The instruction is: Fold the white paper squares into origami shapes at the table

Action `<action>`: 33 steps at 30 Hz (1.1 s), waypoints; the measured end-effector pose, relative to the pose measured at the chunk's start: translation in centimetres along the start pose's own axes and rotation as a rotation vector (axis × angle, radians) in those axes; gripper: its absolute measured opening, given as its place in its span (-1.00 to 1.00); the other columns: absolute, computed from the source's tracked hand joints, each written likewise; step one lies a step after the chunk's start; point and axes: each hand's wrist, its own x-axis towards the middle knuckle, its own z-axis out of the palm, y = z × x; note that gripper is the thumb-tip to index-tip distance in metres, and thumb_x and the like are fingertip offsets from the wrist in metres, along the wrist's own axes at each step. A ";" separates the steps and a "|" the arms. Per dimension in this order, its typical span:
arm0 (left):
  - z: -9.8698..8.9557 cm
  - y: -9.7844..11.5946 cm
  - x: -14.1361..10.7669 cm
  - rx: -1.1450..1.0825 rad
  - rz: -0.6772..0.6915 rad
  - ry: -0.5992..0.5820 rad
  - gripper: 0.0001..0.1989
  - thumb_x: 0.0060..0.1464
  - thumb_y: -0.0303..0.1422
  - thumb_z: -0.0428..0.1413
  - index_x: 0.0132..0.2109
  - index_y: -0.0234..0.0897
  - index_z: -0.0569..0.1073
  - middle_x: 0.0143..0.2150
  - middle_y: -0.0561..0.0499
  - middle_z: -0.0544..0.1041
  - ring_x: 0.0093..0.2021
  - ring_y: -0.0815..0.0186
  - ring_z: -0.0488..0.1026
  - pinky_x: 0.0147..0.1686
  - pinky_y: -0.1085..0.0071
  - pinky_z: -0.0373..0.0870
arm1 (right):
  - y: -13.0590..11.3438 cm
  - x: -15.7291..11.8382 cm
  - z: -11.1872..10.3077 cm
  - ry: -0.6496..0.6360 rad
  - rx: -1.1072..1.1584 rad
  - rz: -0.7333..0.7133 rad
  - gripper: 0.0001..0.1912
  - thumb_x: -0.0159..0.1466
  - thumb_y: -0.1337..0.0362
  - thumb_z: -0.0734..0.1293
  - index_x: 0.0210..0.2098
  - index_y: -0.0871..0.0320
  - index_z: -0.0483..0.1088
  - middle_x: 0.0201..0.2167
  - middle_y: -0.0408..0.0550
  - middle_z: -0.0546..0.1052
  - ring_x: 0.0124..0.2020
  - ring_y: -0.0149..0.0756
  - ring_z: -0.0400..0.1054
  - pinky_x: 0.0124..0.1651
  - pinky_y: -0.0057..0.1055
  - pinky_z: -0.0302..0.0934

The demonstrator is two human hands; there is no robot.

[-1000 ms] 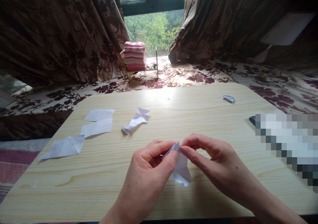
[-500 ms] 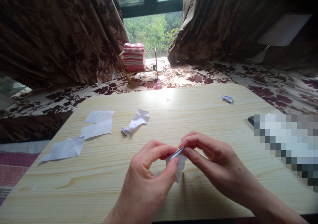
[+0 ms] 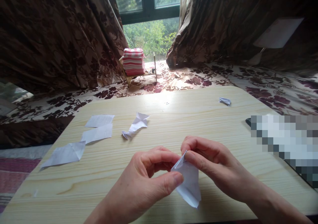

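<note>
On the worktop (image 3: pixel 139 184) lie, left to right, three sheets (image 3: pixel 97 133), a paper strip (image 3: pixel 139 121) and a paper bundle (image 3: pixel 225 101); the held paper (image 3: pixel 190 181) is before the last two.

The right hand (image 3: pixel 220 166) pinches a folded paper (image 3: pixel 190 184) at its top corner above the counter (image 3: pixel 119 166); the left hand (image 3: pixel 142 182) has its thumb across it. Red-and-white cloths (image 3: pixel 133 63) stand stacked before the window (image 3: pixel 149 15).

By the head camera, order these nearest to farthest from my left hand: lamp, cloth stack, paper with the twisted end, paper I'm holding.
From your left hand:
1. Held paper: touching it, on the right.
2. Paper with the twisted end: ahead.
3. Cloth stack: farther ahead.
4. Lamp: back right.
</note>
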 end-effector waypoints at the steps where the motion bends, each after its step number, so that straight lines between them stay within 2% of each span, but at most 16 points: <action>1: -0.2 0.2 0.0 0.033 0.001 -0.004 -0.83 0.09 -0.42 0.16 -0.20 -0.22 0.65 -0.23 -0.03 0.55 -0.20 0.29 0.46 -0.20 0.46 0.37 | -0.1 0.0 -0.1 0.002 -0.024 -0.007 -0.72 0.35 0.12 0.24 -0.40 0.17 0.35 -0.48 -0.15 0.37 -0.45 -0.44 0.23 -0.43 -0.51 0.16; 5: -0.5 0.7 0.4 0.210 0.017 0.059 -0.76 0.17 -0.29 0.10 -0.32 -0.28 0.63 -0.33 -0.02 0.54 -0.27 0.31 0.43 -0.24 0.47 0.34 | -0.3 -0.1 -0.1 0.010 -0.115 -0.061 -0.74 0.36 0.17 0.23 -0.40 0.16 0.36 -0.48 -0.14 0.37 -0.44 -0.43 0.25 -0.42 -0.51 0.17; 11: -0.3 0.8 0.6 0.289 0.009 0.119 -0.81 0.14 -0.33 0.12 -0.37 -0.29 0.57 -0.37 0.03 0.54 -0.32 0.35 0.41 -0.30 0.50 0.30 | -0.1 0.0 -0.1 0.033 -0.193 -0.196 -0.84 0.35 0.28 0.25 -0.35 0.14 0.40 -0.45 -0.14 0.40 -0.42 -0.43 0.28 -0.37 -0.49 0.20; 15: -0.1 0.8 0.6 0.366 0.042 0.140 -0.76 0.17 -0.31 0.10 -0.40 -0.30 0.55 -0.39 0.03 0.53 -0.33 0.36 0.41 -0.31 0.50 0.29 | -0.1 0.2 -0.2 0.023 -0.230 -0.240 -0.86 0.34 0.32 0.25 -0.33 0.14 0.43 -0.45 -0.12 0.42 -0.41 -0.41 0.31 -0.39 -0.49 0.21; 20: 0.2 0.8 0.5 0.479 0.101 0.156 -0.80 0.15 -0.35 0.11 -0.40 -0.30 0.55 -0.38 0.02 0.53 -0.35 0.36 0.43 -0.32 0.50 0.31 | 0.0 0.3 -0.1 0.018 -0.197 -0.182 -0.81 0.34 0.25 0.25 -0.38 0.15 0.41 -0.47 -0.11 0.43 -0.43 -0.40 0.31 -0.41 -0.48 0.20; 27: 1.4 0.9 0.0 0.723 0.337 0.210 -0.76 0.18 -0.44 0.04 -0.48 -0.29 0.36 -0.48 0.06 0.41 -0.46 0.44 0.36 -0.41 0.51 0.27 | 0.1 0.0 0.6 0.010 -0.116 -0.121 -0.70 0.36 0.17 0.21 -0.47 0.15 0.29 -0.50 -0.16 0.33 -0.46 -0.43 0.20 -0.42 -0.48 0.11; 30: 1.7 0.7 -0.3 0.752 0.367 0.213 -0.75 0.18 -0.46 -0.01 -0.48 -0.27 0.28 -0.47 0.06 0.38 -0.44 0.43 0.36 -0.39 0.50 0.28 | 0.2 0.0 0.9 -0.004 0.010 -0.054 -0.67 0.34 0.11 0.23 -0.48 0.15 0.30 -0.51 -0.17 0.31 -0.46 -0.43 0.16 -0.43 -0.48 0.07; 33: 1.6 0.0 -0.4 0.709 0.364 0.228 -0.77 0.18 -0.45 -0.01 -0.46 -0.27 0.28 -0.47 0.06 0.36 -0.44 0.43 0.33 -0.39 0.50 0.27 | 0.3 0.1 0.9 -0.020 0.087 0.022 -0.66 0.34 0.07 0.24 -0.46 0.16 0.34 -0.52 -0.18 0.32 -0.46 -0.43 0.15 -0.43 -0.48 0.08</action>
